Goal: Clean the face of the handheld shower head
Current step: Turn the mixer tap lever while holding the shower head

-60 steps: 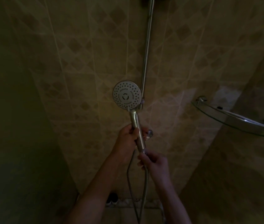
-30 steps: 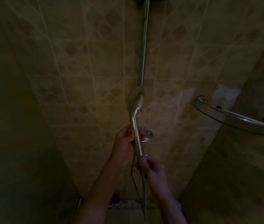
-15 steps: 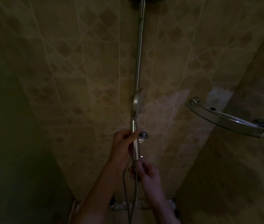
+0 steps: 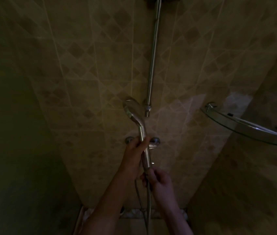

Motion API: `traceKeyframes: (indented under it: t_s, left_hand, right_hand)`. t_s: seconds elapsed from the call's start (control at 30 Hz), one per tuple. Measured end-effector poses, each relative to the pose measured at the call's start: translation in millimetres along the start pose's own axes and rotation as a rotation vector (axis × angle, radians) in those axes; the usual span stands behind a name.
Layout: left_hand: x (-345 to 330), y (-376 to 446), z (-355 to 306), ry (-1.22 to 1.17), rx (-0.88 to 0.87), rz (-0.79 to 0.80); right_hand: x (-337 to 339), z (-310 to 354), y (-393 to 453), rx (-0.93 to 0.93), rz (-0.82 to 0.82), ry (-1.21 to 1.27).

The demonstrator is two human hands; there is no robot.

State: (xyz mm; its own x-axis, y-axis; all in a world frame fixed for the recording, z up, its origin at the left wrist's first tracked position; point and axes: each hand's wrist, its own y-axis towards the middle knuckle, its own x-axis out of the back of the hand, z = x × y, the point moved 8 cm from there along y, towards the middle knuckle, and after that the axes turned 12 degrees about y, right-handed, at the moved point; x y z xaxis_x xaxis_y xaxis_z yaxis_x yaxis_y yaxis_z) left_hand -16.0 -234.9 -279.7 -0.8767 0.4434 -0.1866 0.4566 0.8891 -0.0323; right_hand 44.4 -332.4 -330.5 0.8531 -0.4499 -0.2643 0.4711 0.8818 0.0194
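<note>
Shower head (image 4: 133, 110) face turned away (apparently leftward), left hand (image 4: 134, 155) gripping handle.

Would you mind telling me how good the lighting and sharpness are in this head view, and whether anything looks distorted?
Head view: very dim, with a yellow-green cast; the left side falls into near-black shadow. Faint highlights glint on the shower head, the riser rail and the glass shelf. The wide-angle lens bows the tile lines outward. Both hands, left hand and right hand, look soft and grainy.
</note>
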Motion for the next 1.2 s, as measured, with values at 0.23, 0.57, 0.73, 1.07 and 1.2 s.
traceKeyframes:
  t_s: [0.23, 0.57, 0.73, 1.07, 1.2]
  left_hand:
    - [6, -2, 0, -0.107, 0.016, 0.058]
    - [-1, -13, -6, -0.148, 0.000, -0.004]
    - [-1, -15, -8, -0.102, -0.040, -0.015]
    - [7, -22, -4, -0.107, 0.022, -0.014]
    - [8, -28, -7, -0.147, 0.041, -0.043]
  right_hand:
    - [3, 2, -7, -0.008, -0.020, -0.006]
    - [-4, 7, -18, -0.013, -0.007, -0.013]
    - [-2, 9, -23, -0.025, -0.016, 0.040]
    - [-6, 8, -29, 0.002, -0.048, 0.003]
    - [-3, 7, -32, 0.007, -0.066, -0.049]
